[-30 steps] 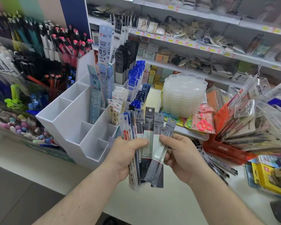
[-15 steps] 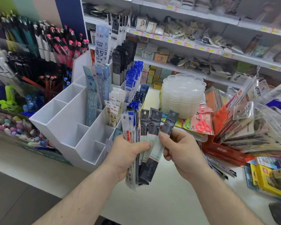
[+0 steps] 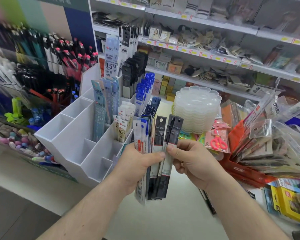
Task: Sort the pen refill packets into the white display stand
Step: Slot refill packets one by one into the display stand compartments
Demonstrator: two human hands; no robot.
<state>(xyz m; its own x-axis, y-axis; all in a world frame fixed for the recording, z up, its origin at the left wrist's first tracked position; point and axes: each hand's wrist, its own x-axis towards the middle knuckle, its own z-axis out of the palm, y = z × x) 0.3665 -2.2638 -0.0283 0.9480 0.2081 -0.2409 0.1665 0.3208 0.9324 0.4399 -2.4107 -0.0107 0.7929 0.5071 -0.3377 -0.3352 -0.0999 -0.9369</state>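
Note:
My left hand (image 3: 137, 167) grips a thick bundle of pen refill packets (image 3: 145, 134), white, blue and black ones, held upright. My right hand (image 3: 192, 161) pinches the rightmost black packets (image 3: 174, 132) of that bundle between thumb and fingers. The white display stand (image 3: 68, 132) sits just left of my hands on the counter. Its front and left compartments hold nothing, while the middle and back ones hold light-blue, white, black and blue refill packets (image 3: 102, 108).
A stack of clear flower-shaped trays (image 3: 197, 108) stands behind my hands. Packaged scissors (image 3: 216, 141) and a red box of fanned packets (image 3: 260, 153) lie to the right. Pen racks (image 3: 42, 58) fill the left, shelves (image 3: 197, 49) the back.
The bundle has been drawn together: the fanned black packets now stand closer and more upright. My right hand shifted from holding one spread packet to pinching the rightmost ones beside my left thumb.

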